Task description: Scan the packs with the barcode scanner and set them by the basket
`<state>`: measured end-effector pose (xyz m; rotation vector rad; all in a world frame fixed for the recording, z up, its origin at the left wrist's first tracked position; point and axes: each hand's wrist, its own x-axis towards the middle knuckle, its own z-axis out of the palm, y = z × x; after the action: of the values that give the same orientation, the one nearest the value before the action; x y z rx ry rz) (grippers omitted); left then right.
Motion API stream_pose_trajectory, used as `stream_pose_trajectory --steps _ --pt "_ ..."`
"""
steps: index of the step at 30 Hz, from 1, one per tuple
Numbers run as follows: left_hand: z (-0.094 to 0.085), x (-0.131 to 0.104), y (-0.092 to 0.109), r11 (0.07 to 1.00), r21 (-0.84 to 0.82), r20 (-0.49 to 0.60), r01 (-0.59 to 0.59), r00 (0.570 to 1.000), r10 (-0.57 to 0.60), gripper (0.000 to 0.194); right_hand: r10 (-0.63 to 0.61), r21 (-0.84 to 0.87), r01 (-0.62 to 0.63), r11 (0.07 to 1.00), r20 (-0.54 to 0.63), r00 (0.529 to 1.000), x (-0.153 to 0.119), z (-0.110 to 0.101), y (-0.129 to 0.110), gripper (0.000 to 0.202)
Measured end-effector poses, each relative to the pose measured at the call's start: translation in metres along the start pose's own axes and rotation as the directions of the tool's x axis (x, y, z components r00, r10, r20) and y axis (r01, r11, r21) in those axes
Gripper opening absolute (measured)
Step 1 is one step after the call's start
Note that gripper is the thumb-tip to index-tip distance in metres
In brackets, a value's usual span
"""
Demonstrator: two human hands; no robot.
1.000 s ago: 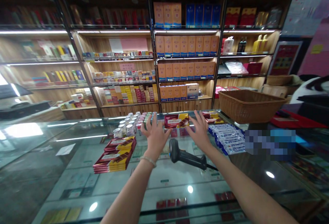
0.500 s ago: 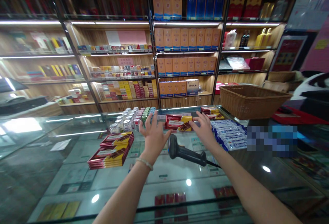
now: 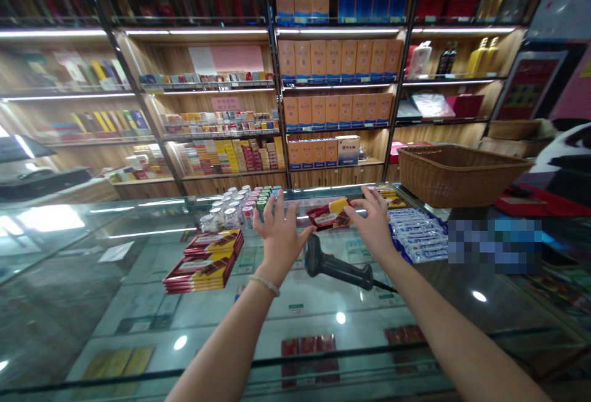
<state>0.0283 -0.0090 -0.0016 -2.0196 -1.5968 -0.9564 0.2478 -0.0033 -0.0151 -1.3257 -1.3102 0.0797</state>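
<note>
My right hand pinches the right end of a red and yellow chocolate pack, which tilts over the glass counter. My left hand has its fingers spread, its thumb near the pack's left end, and holds nothing. A black barcode scanner lies on the glass between my forearms. Left of my left hand, more chocolate packs sit in stacks. Beyond that hand stand rows of small jars. Blue and white packets lie to the right of my right hand, with further chocolate packs behind them.
A brown wicker basket stands at the counter's back right, beside a red mat. Shelves with orange boxes rise behind the glass counter. A dark cable runs right from the scanner.
The chocolate pack has tilted, its right end lifting and its left end dropping clear of my left hand's fingers. The view has shifted slightly.
</note>
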Motion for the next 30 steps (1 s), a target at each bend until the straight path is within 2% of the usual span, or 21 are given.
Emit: stream_pose_trajectory --steps 3,7,11,16,23,30 --pt "-0.005 -0.001 0.007 0.998 -0.017 -0.002 -0.053 0.999 0.053 0.074 -0.005 -0.007 0.004 1.0 -0.043 0.999 -0.002 -0.001 -0.006 0.033" --pt "-0.009 -0.004 0.022 0.988 -0.038 0.006 -0.15 0.989 0.15 0.078 -0.016 0.006 0.017 1.0 -0.047 0.999 -0.005 -0.001 -0.013 0.035" --pt "-0.005 -0.007 0.03 0.978 -0.016 -0.053 -0.21 0.976 0.209 0.077 -0.016 0.055 0.017 0.998 -0.026 1.0 -0.009 -0.001 -0.021 0.034" --pt "0.002 -0.006 0.028 0.971 0.004 -0.153 -0.241 0.959 0.239 0.066 -0.022 0.106 0.022 0.994 -0.004 1.0 -0.013 -0.001 -0.03 0.035" --pt "0.004 -0.001 0.02 0.967 0.002 -0.238 -0.255 0.939 0.249 0.051 -0.155 0.043 0.153 0.987 0.049 0.987 -0.022 -0.002 -0.041 0.039" --pt "0.002 -0.001 0.014 0.978 -0.053 -0.179 -0.201 0.966 0.189 0.055 -0.315 0.011 0.32 0.947 0.212 0.925 -0.033 -0.004 -0.04 0.042"
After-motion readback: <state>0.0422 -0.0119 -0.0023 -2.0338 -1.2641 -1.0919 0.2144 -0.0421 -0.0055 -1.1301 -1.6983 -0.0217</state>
